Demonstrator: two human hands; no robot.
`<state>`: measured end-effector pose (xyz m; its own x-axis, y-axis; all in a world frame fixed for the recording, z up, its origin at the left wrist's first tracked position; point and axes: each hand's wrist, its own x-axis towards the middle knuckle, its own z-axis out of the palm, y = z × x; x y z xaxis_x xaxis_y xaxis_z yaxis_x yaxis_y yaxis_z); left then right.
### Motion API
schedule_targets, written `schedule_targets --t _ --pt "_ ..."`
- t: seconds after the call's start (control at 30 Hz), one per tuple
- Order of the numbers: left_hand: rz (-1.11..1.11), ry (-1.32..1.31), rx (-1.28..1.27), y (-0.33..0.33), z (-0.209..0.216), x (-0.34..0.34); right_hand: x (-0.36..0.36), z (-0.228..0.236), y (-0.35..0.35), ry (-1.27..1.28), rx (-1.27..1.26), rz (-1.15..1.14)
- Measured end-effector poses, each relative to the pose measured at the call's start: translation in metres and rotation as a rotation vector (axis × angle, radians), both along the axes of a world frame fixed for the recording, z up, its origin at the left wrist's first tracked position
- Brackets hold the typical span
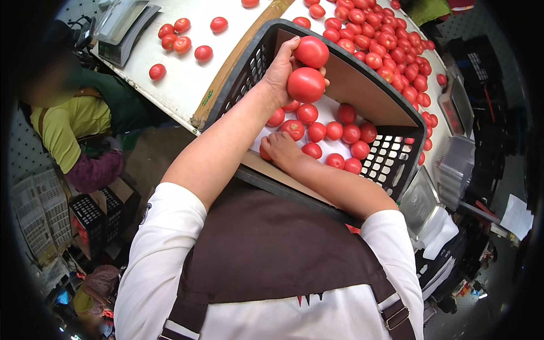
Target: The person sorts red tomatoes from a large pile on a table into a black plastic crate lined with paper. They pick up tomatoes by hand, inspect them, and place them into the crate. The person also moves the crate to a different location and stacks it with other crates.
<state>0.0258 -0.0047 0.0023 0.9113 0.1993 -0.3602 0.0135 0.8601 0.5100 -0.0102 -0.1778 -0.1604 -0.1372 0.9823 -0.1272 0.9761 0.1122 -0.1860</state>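
Note:
Two large red tomatoes, the upper tomato (pixel 311 52) and the lower tomato (pixel 306 85), are gripped in my left hand (pixel 277 73), raised over the far part of a black plastic crate (pixel 354 56). Down inside the crate, my right hand (pixel 281 149) curls over another tomato (pixel 264 153) near the close wall; the fingers hide most of it. Several more tomatoes (pixel 334 131) lie loose on the white bottom of the crate. Brown cardboard (pixel 362 90) lines its long sides, and its short ends are open lattice.
The crate stands on a white table (pixel 192 85) with a wooden strip (pixel 241 51). A big tomato heap (pixel 379 39) lies beyond, and a few tomatoes (pixel 182 44) sit at left. A person in a yellow-green shirt (pixel 62 130) is at left. Stacked clear plastic containers (pixel 453 170) stand at right.

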Motion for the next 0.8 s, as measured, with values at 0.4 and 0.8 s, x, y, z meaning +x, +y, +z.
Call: schedule_targets --t 0.4,0.8 --pt "-0.047 -0.073 0.026 -0.001 0.001 -0.001 0.102 0.164 -0.058 2.031 -0.096 -0.810" --pt "-0.219 -0.020 0.055 -0.010 -0.002 0.002 0.122 0.171 -0.063 2.232 0.211 -1.256"
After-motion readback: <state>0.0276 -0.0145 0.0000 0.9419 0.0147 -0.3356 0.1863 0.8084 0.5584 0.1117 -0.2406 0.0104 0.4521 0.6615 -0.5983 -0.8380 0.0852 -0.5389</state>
